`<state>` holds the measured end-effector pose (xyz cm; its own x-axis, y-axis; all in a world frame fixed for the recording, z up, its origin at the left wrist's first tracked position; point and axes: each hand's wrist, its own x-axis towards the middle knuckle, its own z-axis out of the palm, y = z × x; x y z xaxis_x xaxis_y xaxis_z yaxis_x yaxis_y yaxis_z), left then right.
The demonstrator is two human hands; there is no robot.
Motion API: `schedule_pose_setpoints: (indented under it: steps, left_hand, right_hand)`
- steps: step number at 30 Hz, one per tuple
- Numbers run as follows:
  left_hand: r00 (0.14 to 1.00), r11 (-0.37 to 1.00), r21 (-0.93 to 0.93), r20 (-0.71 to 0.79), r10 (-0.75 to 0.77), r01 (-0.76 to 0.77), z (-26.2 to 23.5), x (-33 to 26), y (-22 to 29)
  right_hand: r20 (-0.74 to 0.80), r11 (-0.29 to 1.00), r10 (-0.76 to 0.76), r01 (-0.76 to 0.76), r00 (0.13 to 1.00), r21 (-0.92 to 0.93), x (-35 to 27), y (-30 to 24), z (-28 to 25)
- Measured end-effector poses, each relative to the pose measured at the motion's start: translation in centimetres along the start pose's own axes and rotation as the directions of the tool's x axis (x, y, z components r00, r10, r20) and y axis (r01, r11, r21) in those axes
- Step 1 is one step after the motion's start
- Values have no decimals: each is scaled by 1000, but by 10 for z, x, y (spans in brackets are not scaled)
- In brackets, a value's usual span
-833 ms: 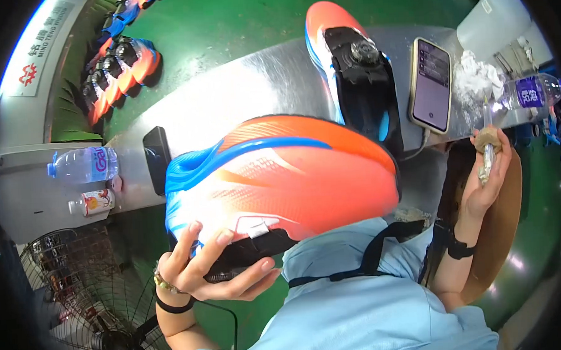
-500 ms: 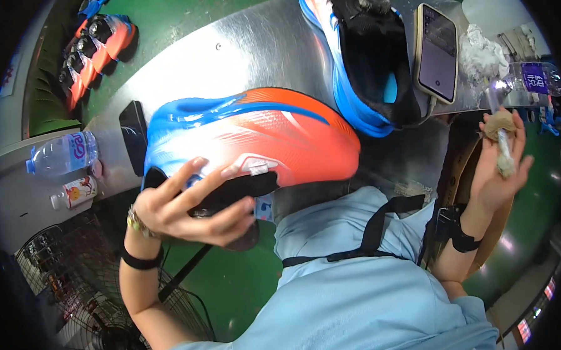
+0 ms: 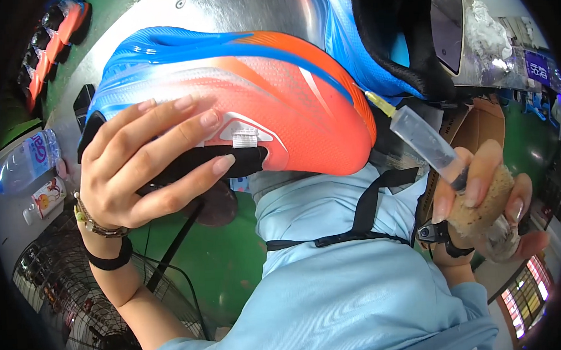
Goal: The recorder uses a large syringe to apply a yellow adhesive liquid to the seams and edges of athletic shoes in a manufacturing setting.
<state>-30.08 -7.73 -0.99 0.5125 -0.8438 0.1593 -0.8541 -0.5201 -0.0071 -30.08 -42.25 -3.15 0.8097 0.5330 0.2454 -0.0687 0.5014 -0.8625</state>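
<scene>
My left hand (image 3: pixel 145 165) grips an orange and blue running shoe (image 3: pixel 246 95) by its black collar, holding it close under the camera above my light blue shirt. My right hand (image 3: pixel 482 197) holds a clear syringe-like applicator (image 3: pixel 426 142) with a yellow tip, together with a tan sponge-like block (image 3: pixel 482 207). The yellow tip sits right at the shoe's toe end. A second shoe (image 3: pixel 381 39), blue with a black opening, lies on the metal table (image 3: pixel 235 8) just behind.
A dark phone (image 3: pixel 447 21) and crumpled white material (image 3: pixel 488 31) lie on the table at the right. Two bottles (image 3: pixel 23 162) stand at the left edge. More orange shoes (image 3: pixel 49 47) sit at far left. A wire fan guard (image 3: pixel 60 297) is below left.
The view has closed in on the held shoe. My right hand has come inward, bringing the applicator's tip from out at the right up to the shoe's toe end.
</scene>
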Motion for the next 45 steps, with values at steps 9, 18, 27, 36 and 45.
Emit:
schedule_pose_setpoints:
  steps: [9,18,27,36,45]
  left_hand:
    - [999,999,-17,16,-29,29,-1,5,0]
    - [1000,999,37,22,-10,9,0,2,-1]
    - [999,999,20,32,-40,40,-1,2,0]
    - [998,999,15,46,-42,42,-3,8,-1]
    - [994,1000,-5,104,-28,29,-5,9,-4]
  right_hand:
    - [-60,993,113,-115,992,-23,-2,-6,4]
    - [-74,995,101,-102,992,-3,-6,-1,1]
    - [-158,992,123,-127,980,-15,8,8,11]
    - [-225,973,165,-196,960,-124,3,-5,9]
    - [-69,982,181,-184,981,-36,-8,-14,-2]
